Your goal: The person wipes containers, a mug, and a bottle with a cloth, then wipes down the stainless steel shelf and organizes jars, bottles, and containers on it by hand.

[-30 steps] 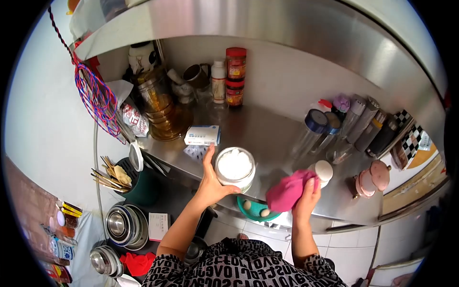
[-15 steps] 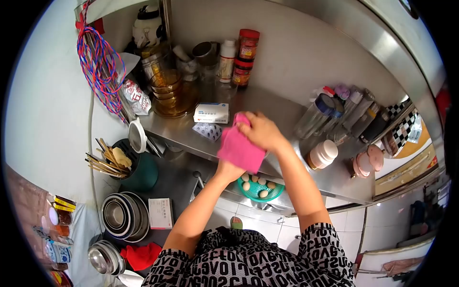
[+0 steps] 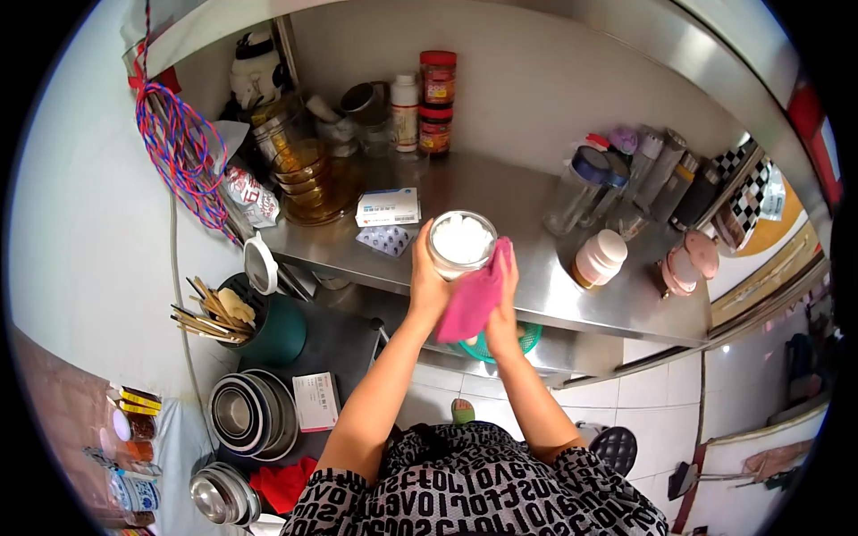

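Head view: your left hand (image 3: 427,284) grips the jar (image 3: 462,241) of white contents — your right hand (image 3: 503,299) clasps the pink cloth (image 3: 474,299) against it. The white-lidded bottle (image 3: 600,258) stands apart on the metal counter (image 3: 536,259).

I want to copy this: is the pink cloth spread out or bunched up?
Bunched up: the cloth hangs in a gathered strip from the right hand, beside the glass jar.

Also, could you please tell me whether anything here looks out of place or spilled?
I see no spill or breakage. Slightly odd is the blister pack lying loose on the metal counter, outside the white box next to it. The red cloth also looks untidy, bunched up beside the nested bowls.
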Action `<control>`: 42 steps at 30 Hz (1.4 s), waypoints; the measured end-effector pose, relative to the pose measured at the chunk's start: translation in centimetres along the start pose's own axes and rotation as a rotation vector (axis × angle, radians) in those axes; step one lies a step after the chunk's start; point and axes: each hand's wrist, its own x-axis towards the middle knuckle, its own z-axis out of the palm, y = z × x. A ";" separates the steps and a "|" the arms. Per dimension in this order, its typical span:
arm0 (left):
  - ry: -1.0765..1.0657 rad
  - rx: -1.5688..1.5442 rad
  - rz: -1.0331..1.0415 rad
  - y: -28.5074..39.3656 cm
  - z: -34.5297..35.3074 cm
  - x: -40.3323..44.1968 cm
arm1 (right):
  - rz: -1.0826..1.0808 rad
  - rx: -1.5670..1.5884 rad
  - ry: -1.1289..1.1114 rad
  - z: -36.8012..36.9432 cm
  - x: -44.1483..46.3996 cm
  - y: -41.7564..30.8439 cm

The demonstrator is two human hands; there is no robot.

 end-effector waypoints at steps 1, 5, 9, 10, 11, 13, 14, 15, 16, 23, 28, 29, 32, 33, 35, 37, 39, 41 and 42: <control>-0.020 -0.054 0.030 0.0 -0.2 -0.1 | 0.018 -0.094 -0.058 0.2 -0.9 -0.7; -0.098 -0.126 -0.024 -0.4 -0.5 0.3 | -0.016 -0.160 0.050 1.3 -0.3 -1.4; -0.172 -0.009 0.013 0.5 -1.5 0.3 | 0.139 0.003 0.078 -0.3 6.0 0.6; -0.178 -0.004 0.012 0.8 -1.5 0.4 | 0.323 0.214 -0.080 -1.2 8.3 1.9; -0.179 -0.071 -0.016 1.0 -1.4 0.3 | 0.505 0.427 -0.236 -1.9 10.1 2.9; -0.215 -0.240 -0.065 1.1 -1.3 0.4 | 0.743 0.571 -0.272 -1.5 12.5 3.0; -0.226 -0.236 -0.065 1.0 -1.3 0.4 | 0.972 0.712 -0.320 -1.3 13.2 2.8; -0.241 -0.244 -0.075 1.0 -1.4 0.5 | 0.965 0.746 -0.346 -1.0 13.5 3.8; -0.251 -0.252 -0.085 1.0 -1.5 0.6 | 0.959 0.751 -0.349 -0.6 13.4 5.6; -0.087 -0.123 -0.038 0.2 -0.2 0.2 | 0.053 -0.299 0.222 2.6 1.4 -1.8; -0.158 -0.016 -0.047 0.8 -1.5 0.8 | -0.067 -0.364 0.202 3.8 -1.2 -2.6; -0.200 0.000 -0.107 1.2 -1.7 0.8 | -0.079 -0.322 0.225 3.5 -0.4 -2.5; -0.200 -0.045 -0.111 1.4 -1.3 0.9 | 0.033 -0.239 0.271 2.0 3.0 -0.6; -0.254 -0.096 0.018 0.0 -2.0 0.9 | 0.138 -0.154 0.208 1.0 4.7 -0.4; -0.269 -0.100 -0.035 0.2 -2.1 0.7 | 0.267 0.000 0.060 -0.6 8.4 2.8; -0.309 -0.138 -0.094 0.5 -2.2 0.9 | 0.615 0.396 -0.199 -1.7 11.8 3.2; -0.349 -0.211 -0.096 0.1 -2.2 1.5 | 0.768 0.545 -0.252 -2.2 12.9 2.1; -0.423 -0.281 -0.104 0.3 -2.7 2.1 | 0.989 0.764 -0.199 -1.6 13.2 4.2; -0.418 -0.279 -0.101 0.0 -2.9 2.1 | 0.986 0.765 -0.206 -1.5 13.0 4.6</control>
